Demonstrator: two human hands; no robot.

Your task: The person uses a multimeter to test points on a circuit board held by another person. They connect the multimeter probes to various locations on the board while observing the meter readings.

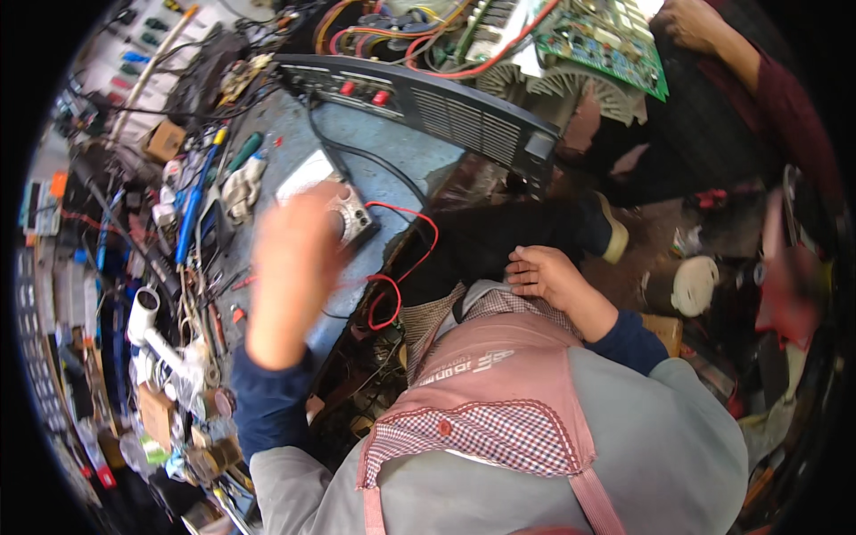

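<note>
My left hand [297,247], blurred, is above the blue workbench [328,321], over or on an analog multimeter [354,214] and hiding part of it; whether its fingers grip anything is unclear. Red test lead wire [438,234] loops from the meter over the bench edge. My right hand [545,273] is by my lap, near the checked apron cloth, with nothing in it and its fingers slightly apart. Beyond the meter stands the black panel [468,114] of an electronic device with red terminals, its black cable on the bench. A green circuit board [602,60] lies behind the panel.
Another person's hand [695,25] is by the circuit board at the upper right. Tools, a work glove [244,188], a blue-handled tool [194,207] and a white plastic pipe fitting [144,314] crowd the left. A roll of pale material [694,286] stands at the right.
</note>
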